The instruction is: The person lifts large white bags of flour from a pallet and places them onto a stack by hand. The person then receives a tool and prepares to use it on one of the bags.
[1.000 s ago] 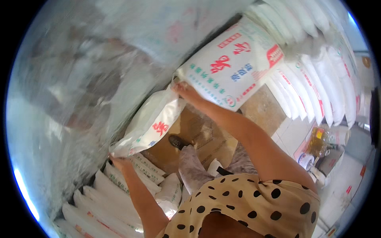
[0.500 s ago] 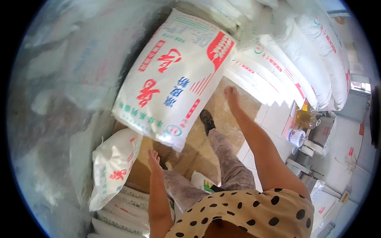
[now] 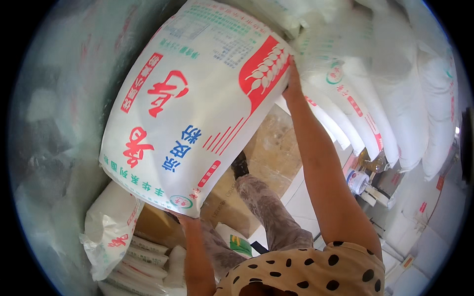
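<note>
A big white sack [image 3: 197, 103] with red and blue print and a red corner panel fills the upper middle of the view, tilted, its red corner up to the right and its lower edge down to the left; it is held up in the air between the person's two arms. Behind it to the right, a stack [image 3: 395, 98] of white sacks leans in rows, and more flat sacks [image 3: 143, 261] lie piled at the lower left. A half-filled white bag [image 3: 111, 232] sags on that pile, just below the held sack. A brown box [image 3: 227, 207] sits under the sack's lower corner, beside the person's dusty trouser leg [image 3: 269, 217] and dark shoe [image 3: 240, 165] on the tan floor [image 3: 271, 148]. The right hand [image 3: 292, 84] is pressed against the sack's upper right edge at the red panel, fingers on the cloth. The left hand [image 3: 180, 217] is under the sack's bottom corner, mostly hidden by it, so its grip cannot be told. The hands are well apart, one at each end of the sack. A small blue-and-white tub [image 3: 356, 180] stands at the right.
</note>
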